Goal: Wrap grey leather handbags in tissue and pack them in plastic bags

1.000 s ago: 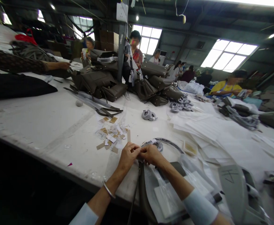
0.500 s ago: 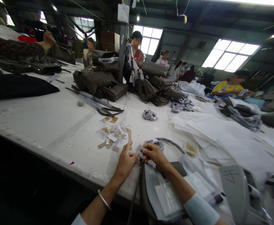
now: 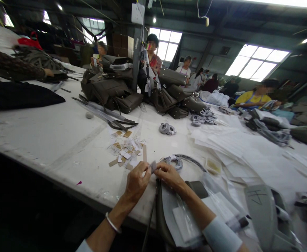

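A small, greyish, see-through tag packet (image 3: 152,166) is between the fingertips of both my hands, above the table's front part. My left hand (image 3: 136,182), with a bangle on its wrist, pinches one side. My right hand (image 3: 169,175) has its fingers closed at the other side. Just below them lies a dark olive-grey handbag (image 3: 162,224), its top end under my right hand. Clear plastic and white sheets cover the bag's side. Left of my hands is a loose pile of small tags (image 3: 126,153) in white, tan and gold.
A wrapped strap coil (image 3: 173,161) and a small clear dish (image 3: 213,166) lie beyond my right hand. White sheets (image 3: 237,154) spread to the right. Handbags (image 3: 111,92) are heaped around a post (image 3: 137,52). A co-worker's sleeved arm (image 3: 14,64) reaches in from the left.
My left hand's raised fingers have closed onto the packet, which has turned more upright. My right hand has shifted slightly left. At left, the co-worker's hand has dropped to the table.
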The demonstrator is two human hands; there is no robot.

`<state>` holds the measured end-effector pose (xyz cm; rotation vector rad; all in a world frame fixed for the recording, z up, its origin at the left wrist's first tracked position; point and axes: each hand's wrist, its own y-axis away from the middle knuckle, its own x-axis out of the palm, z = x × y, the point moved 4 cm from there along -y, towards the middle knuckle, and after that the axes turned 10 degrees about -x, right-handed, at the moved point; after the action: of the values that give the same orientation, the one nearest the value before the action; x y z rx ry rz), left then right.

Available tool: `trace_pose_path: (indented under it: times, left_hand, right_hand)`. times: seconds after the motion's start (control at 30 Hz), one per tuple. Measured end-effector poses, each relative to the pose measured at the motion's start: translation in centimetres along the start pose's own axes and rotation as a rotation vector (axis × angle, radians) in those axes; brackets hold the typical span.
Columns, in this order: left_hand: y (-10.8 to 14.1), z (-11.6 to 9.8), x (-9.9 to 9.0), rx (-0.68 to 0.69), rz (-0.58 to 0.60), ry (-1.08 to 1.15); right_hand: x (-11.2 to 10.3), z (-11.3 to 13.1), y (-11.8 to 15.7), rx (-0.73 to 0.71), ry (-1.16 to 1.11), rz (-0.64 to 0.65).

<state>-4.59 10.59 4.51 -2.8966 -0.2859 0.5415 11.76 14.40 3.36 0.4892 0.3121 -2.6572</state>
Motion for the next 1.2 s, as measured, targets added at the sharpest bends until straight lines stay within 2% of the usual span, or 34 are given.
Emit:
trace_pose_path:
  times: [0.1,0.17,0.23,0.3,0.37,0.43,0.5,0.6,0.7,0.77,0.83,0.93,1.0,1.07,1.13,1.2]
  left_hand:
    - [-0.8,1.2,-1.9,-0.159,-0.128,0.039]
    - [-0.8,2.4,-2.5,-0.264,-0.133,0.141]
    - [-0.2,2.9,-1.9,-0.306,0.028,0.294]
    - [1.1,2.3,-0.5,-0.267,0.335,0.363]
    - [2.7,1.0,0.6,-0.194,0.602,0.319]
    - [3.9,-0.1,1.0,-0.149,0.723,0.271]
    - [4.1,-0.6,0.8,-0.158,0.761,0.293]
    - [3.4,0.4,0.5,-0.208,0.739,0.325]
    - [1.9,2.6,0.8,-0.262,0.547,0.224]
    - [1.0,3.7,1.2,-0.291,0.407,0.123]
    - [0.4,3.9,1.9,-0.31,0.325,0.024]
    - [-0.1,3.3,3.3,-0.332,0.363,-0.09]
    - [-0.3,3.0,4.3,-0.332,0.432,-0.128]
    - [-0.6,3.3,5.1,-0.333,0.466,-0.153]
    - [-1.0,4.4,5.9,-0.351,0.462,-0.153]
    - [-1.3,5.7,6.9,-0.378,0.456,-0.113]
  right_hand:
    - [0.1,-0.5,-0.1,-0.058,0.151,-0.036]
    - [0.2,-0.9,-0.1,-0.082,0.195,-0.041]
    - [0.4,-1.3,-0.2,-0.098,0.191,-0.029]
    - [0.4,-1.8,-0.3,-0.018,0.123,-0.028]
    - [0.0,-2.1,-0.4,0.137,0.013,-0.048]
    - [-1.1,-1.4,-0.2,0.233,-0.075,-0.12]
    - [-3.2,0.6,0.5,0.194,-0.134,-0.227]
    - [-7.1,4.0,4.2,0.122,-0.187,-0.355]
    - [-10.2,4.7,11.1,0.259,-0.176,-0.432]
    - [-11.5,3.2,16.5,0.412,-0.144,-0.501]
    - [-11.9,0.9,21.7,0.558,-0.141,-0.612]
    - [-10.4,-2.5,27.1,0.71,-0.3,-0.751]
    - [-7.9,-4.0,28.4,0.775,-0.487,-0.762]
    - [-5.6,-4.7,27.9,0.777,-0.651,-0.732]
    - [-4.5,-5.0,26.3,0.722,-0.763,-0.716]
    - [-4.4,-5.5,24.6,0.69,-0.839,-0.686]
